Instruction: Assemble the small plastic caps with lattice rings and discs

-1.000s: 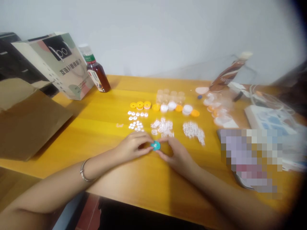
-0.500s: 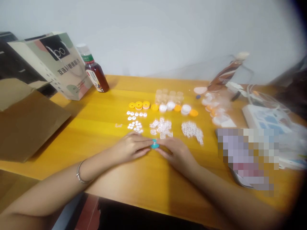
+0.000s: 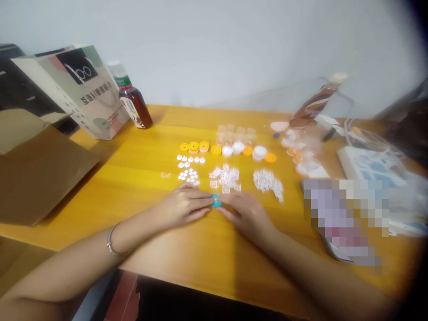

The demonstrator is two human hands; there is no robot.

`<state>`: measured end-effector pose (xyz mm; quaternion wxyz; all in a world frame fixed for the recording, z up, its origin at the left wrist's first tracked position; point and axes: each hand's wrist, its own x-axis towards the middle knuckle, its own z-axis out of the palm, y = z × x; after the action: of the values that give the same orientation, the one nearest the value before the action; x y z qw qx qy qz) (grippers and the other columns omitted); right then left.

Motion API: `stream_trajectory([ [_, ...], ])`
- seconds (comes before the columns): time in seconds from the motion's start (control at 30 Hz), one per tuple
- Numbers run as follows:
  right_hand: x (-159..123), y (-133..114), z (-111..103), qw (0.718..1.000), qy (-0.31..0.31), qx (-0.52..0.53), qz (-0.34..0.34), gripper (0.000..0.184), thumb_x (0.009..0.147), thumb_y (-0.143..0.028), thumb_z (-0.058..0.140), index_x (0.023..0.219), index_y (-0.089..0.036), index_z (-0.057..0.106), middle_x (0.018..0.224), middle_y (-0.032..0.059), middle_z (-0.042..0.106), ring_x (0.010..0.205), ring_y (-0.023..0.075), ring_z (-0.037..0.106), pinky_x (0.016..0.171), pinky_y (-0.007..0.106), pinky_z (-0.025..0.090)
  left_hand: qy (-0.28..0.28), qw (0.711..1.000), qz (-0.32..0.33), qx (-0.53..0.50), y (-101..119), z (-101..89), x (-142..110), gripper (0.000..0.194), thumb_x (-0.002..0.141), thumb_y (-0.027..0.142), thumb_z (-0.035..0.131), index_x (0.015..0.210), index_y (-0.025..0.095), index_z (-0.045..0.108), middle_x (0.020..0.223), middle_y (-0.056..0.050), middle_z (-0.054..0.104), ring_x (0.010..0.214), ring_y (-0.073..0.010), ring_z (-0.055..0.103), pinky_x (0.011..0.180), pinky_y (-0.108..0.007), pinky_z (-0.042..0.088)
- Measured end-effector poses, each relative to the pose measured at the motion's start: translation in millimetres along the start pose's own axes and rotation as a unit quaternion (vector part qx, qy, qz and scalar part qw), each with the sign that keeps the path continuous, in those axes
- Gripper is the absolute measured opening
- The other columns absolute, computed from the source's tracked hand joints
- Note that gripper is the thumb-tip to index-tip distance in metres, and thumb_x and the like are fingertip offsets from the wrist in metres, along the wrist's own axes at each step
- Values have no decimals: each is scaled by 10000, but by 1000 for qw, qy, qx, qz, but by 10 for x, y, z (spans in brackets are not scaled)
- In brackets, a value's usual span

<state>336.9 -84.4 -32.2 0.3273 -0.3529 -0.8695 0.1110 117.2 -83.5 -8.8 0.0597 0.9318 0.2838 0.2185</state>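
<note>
Both hands meet over the wooden table (image 3: 200, 258) around a small round teal piece (image 3: 216, 203) with a pale centre. My left hand (image 3: 183, 204) pinches its left side, and my right hand (image 3: 245, 211) grips the right side; both are closed. Just beyond the fingers lie small white round pieces (image 3: 189, 175) and a heap of white lattice-like pieces (image 3: 225, 176). Another white heap (image 3: 267, 182) sits farther right. Behind these runs a row of yellow caps (image 3: 194, 147) and white caps (image 3: 238, 148). Fine details of the teal piece are blurred.
On the left stand a cardboard box (image 3: 43, 174), a paper bag (image 3: 96, 111) and a dark drink bottle (image 3: 138, 111). Clear cups (image 3: 236, 135) stand at the back. To the right are a brown bottle (image 3: 310, 107), plastic-wrapped parts (image 3: 301, 151) and a pixelated flat item (image 3: 344, 218).
Hardly anything differs. Both hands stay in place on the teal piece, which appears very slightly shifted or turned between the fingertips.
</note>
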Motion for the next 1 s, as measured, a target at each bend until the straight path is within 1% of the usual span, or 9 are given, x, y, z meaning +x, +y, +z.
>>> stream_trajectory([
  [0.2,-14,10,16,1000,18,0,-14,149,820,-225,570,957,-241,628,927,21,711,860,179,643,737,334,477,-2,1000,4,8,-5,10,-7,287,873,253,484,1149,225,554,1075,-50,651,923,-148,614,875,-342,408],
  [0.4,-23,22,30,999,37,-1,-37,124,809,-207,587,915,-235,646,924,18,715,860,186,648,728,343,482,-26,1000,-2,11,4,1,-9,289,878,256,475,1154,222,550,1104,-40,637,937,-149,605,887,-341,390],
  [0.6,-12,18,18,998,31,-9,-48,102,812,-202,581,870,-235,658,920,25,710,835,192,645,713,356,494,-42,999,-4,15,29,-28,3,291,887,257,454,1158,210,548,1115,-55,627,940,-155,595,887,-345,386],
  [0.77,2,-19,0,998,26,-12,-48,98,810,-191,577,853,-220,660,902,37,701,819,193,634,716,356,501,-41,999,-1,28,44,-25,3,281,889,248,445,1143,204,556,1101,-55,630,926,-153,594,890,-343,382],
  [1.0,11,-46,-5,998,18,-22,-61,110,822,-174,556,871,-187,654,914,59,687,801,184,623,711,351,502,-49,998,-1,44,60,-33,-8,284,895,243,428,1153,206,542,1098,-47,621,927,-147,583,902,-340,369],
])
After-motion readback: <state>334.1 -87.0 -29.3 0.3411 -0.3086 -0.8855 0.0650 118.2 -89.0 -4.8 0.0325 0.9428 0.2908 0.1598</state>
